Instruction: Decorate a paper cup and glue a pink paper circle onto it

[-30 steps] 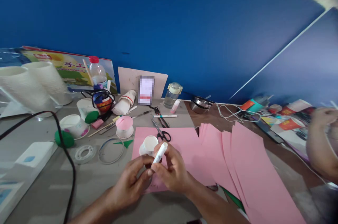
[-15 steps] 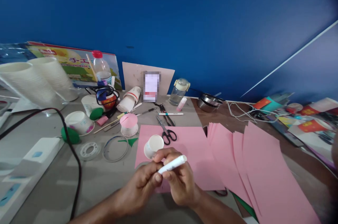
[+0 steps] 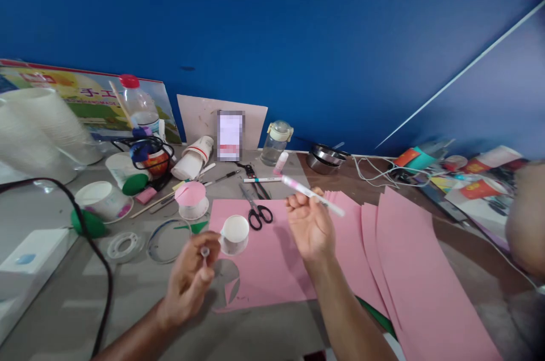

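My right hand (image 3: 313, 225) is raised over the pink paper (image 3: 272, 270), palm up, holding a white and pink marker (image 3: 300, 186) between its fingers. Lower left, my left hand (image 3: 191, 278) pinches a small pale cap (image 3: 205, 252). Between the hands a white paper cup (image 3: 235, 230) stands at the left part of the pink sheet. Black-handled scissors (image 3: 259, 216) lie behind it. A cup with a pink round top (image 3: 190, 195) is farther left, behind the clear tape ring (image 3: 169, 240).
Several pink sheets (image 3: 409, 253) fan out at the right. Stacked white cups (image 3: 51, 128), a capped bottle (image 3: 138, 101) and a black cable (image 3: 106, 270) are at the left. A glass jar (image 3: 276, 145) and a steel bowl (image 3: 326, 159) stand at the back. Part of a person (image 3: 525, 219) shows at the right edge.
My hands have moved apart, the right one up and right with the marker, the left one leftward with the cap. The view has shifted right.
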The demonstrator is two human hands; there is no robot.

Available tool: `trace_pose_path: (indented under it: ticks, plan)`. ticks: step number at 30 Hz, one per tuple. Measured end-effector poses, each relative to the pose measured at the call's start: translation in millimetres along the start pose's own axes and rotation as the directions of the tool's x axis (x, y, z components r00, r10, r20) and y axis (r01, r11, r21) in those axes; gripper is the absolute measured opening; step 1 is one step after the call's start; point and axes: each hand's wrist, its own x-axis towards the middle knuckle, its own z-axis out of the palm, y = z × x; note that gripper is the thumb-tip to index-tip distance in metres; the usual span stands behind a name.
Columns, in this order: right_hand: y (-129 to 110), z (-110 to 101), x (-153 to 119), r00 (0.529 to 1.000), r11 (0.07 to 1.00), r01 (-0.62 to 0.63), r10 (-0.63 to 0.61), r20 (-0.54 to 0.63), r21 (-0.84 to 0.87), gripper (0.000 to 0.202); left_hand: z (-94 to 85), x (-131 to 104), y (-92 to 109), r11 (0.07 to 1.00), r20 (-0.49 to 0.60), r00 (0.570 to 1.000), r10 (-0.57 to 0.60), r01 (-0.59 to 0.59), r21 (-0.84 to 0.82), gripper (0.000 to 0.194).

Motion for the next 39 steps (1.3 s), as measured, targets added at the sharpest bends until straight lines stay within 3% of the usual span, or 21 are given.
trace_pose_path:
  ticks: [1,4,7,11,14,17,24,26,28,31,33,36,39]
  plan:
    - [10.0,-0.7,-0.5,1.0,1.0,-0.026,0.026,0.003,-0.001,0.018,-2.7,4.5,-3.2,0.998,-0.092,0.995,0.034,-0.029,0.055,0.041]
    - [34.6,-0.2,-6.4,0.999,0.992,-0.051,0.051,-0.003,-0.119,0.016,-8.2,15.2,-13.8,0.98,-0.174,0.984,-0.047,0.079,0.183,0.04]
    - [48.3,0.5,-15.5,0.995,0.953,0.008,0.021,0.094,-0.303,0.016,-8.3,17.9,-21.6,0.906,-0.036,0.985,-0.171,0.172,0.387,0.043]
    - [56.2,-1.6,-26.2,0.952,0.875,0.092,0.062,0.299,-0.475,0.017,-3.1,16.2,-27.3,0.813,0.093,0.975,-0.199,0.111,0.572,0.062]
    - [59.0,-4.7,-30.4,0.908,0.852,0.097,0.137,0.397,-0.515,0.018,0.9,17.6,-28.3,0.782,0.15,0.969,-0.198,0.064,0.619,0.054]
    - [57.6,-6.9,-31.8,0.882,0.822,0.176,0.112,0.458,-0.541,0.016,3.1,20.0,-24.2,0.782,0.145,0.965,-0.218,0.083,0.618,0.046]
    - [43.0,-1.4,-36.7,0.813,0.81,0.369,-0.044,0.581,-0.455,0.023,2.3,19.1,-10.5,0.918,0.196,0.927,-0.321,0.253,0.306,0.05]
    - [39.9,-0.4,-38.0,0.825,0.798,0.404,-0.108,0.554,-0.447,0.022,2.9,18.3,-8.2,0.925,0.203,0.914,-0.351,0.306,0.224,0.054]
    - [37.4,-0.5,-37.4,0.866,0.799,0.415,-0.199,0.458,-0.436,0.018,3.4,17.8,-7.0,0.92,0.212,0.897,-0.388,0.363,0.151,0.061]
    - [34.5,-1.2,-32.7,0.917,0.862,0.368,-0.274,0.291,-0.348,0.007,1.8,15.7,-10.1,0.883,0.264,0.852,-0.453,0.469,0.001,0.075]
    - [33.4,-1.8,-29.3,0.939,0.911,0.312,-0.252,0.234,-0.27,0.015,-0.6,12.9,-16.0,0.83,0.313,0.813,-0.491,0.546,-0.114,0.081]
    - [33.0,-3.4,-29.1,0.953,0.945,0.244,-0.192,0.236,-0.215,0.024,-2.6,8.6,-24.5,0.742,0.278,0.786,-0.551,0.615,-0.267,0.068]
    - [32.9,-5.0,-34.7,0.935,0.941,0.251,-0.174,0.308,-0.228,0.042,-1.1,8.1,-25.7,0.686,0.261,0.77,-0.582,0.637,-0.352,0.06]
